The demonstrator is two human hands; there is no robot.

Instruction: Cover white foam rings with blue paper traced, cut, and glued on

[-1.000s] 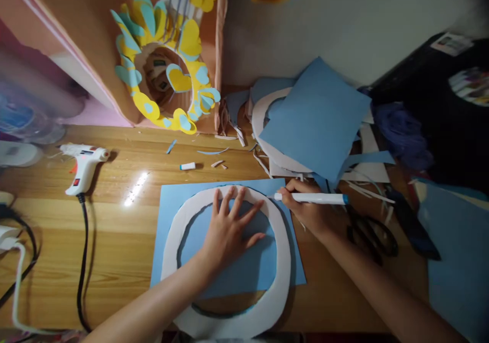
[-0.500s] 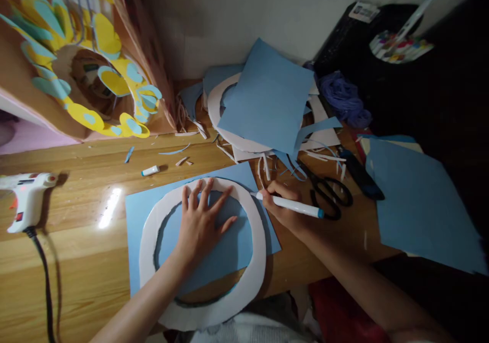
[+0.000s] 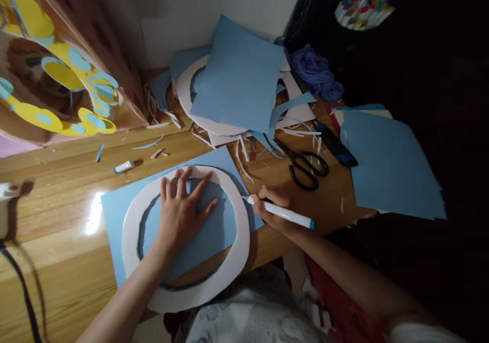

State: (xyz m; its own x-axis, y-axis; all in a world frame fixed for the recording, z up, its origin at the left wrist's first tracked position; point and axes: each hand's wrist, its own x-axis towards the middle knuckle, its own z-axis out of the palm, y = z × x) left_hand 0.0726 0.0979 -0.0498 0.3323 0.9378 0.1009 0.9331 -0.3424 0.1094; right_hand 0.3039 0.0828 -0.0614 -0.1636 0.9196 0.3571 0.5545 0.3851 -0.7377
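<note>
A white oval ring (image 3: pixel 234 215), seemingly cardboard, lies over a blue paper sheet (image 3: pixel 114 226) on the wooden table. My left hand (image 3: pixel 181 208) rests spread on the ring's upper left part, fingertips on its top band, holding nothing. Pinched in my right hand (image 3: pixel 273 208) is a white marker (image 3: pixel 292 215) with a blue end. Its tip meets the blue sheet close against the ring's right outer edge. The ring's lower part reaches past the sheet, toward my body. A small white cap (image 3: pixel 124 166) with a blue end lies beyond the sheet's far left side.
Black-handled scissors (image 3: pixel 307 168) and a dark box cutter (image 3: pixel 336 147) lie at the right. Behind are stacked blue sheets (image 3: pixel 239 73), paper scraps and purple yarn (image 3: pixel 317 73). More blue sheets (image 3: pixel 389 164) sit far right. A glue gun (image 3: pixel 5 205) and decorated box (image 3: pixel 87 37) stand left.
The marker has moved a little down along the ring's right outer edge. My left hand stays spread on the ring. The whole view has shifted to the right.
</note>
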